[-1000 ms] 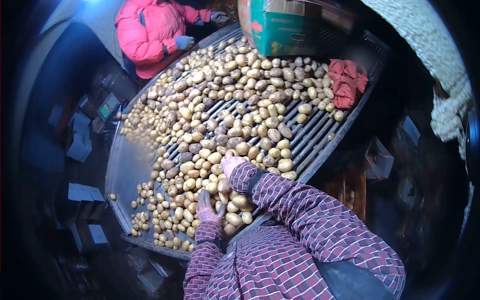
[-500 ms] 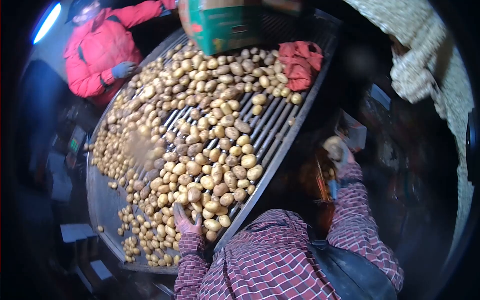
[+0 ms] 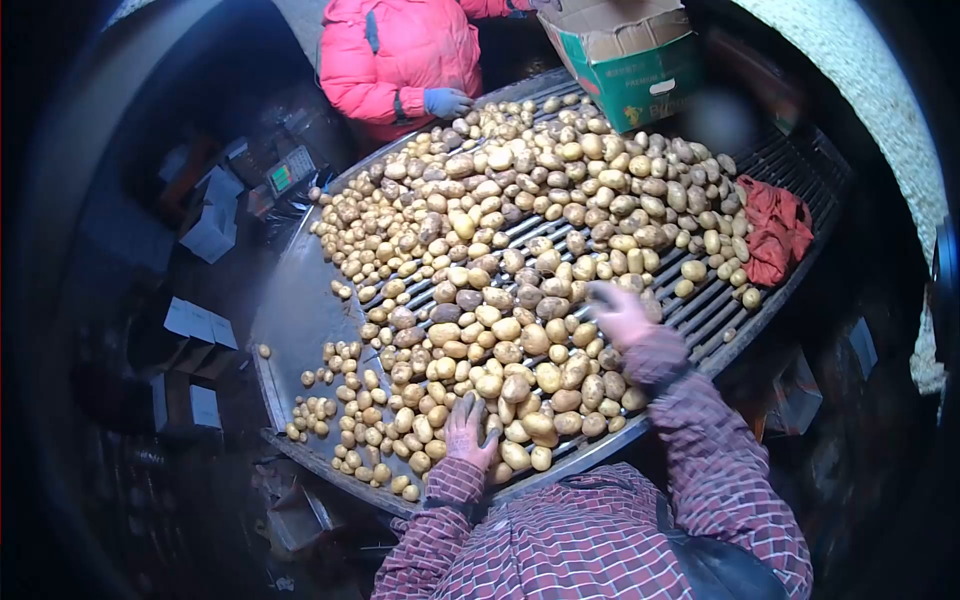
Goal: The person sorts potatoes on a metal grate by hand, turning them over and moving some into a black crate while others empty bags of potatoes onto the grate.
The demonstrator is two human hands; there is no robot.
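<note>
Potatoes (image 3: pixel 500 330) of many sizes lie spread over a table of metal bars (image 3: pixel 705 320). My left hand (image 3: pixel 470 435), in a dirty glove, rests on the potatoes near the table's front edge with its fingers apart. Farther right and higher up, my right hand (image 3: pixel 622 318) is over the potatoes, blurred by motion. Its fingertips are smeared, so whether they hold anything cannot be made out.
Across the table, a person in a red jacket (image 3: pixel 400 55) has a gloved hand (image 3: pixel 447 102) at its edge. A green cardboard box (image 3: pixel 640 80), a red cloth (image 3: pixel 775 230), a scale (image 3: pixel 290 172) and white boxes (image 3: pixel 200 322) surround the work area.
My right hand, earlier low at the right beside the table with a potato in it, is now over the potatoes. My left hand stays on them. The view has swung left.
</note>
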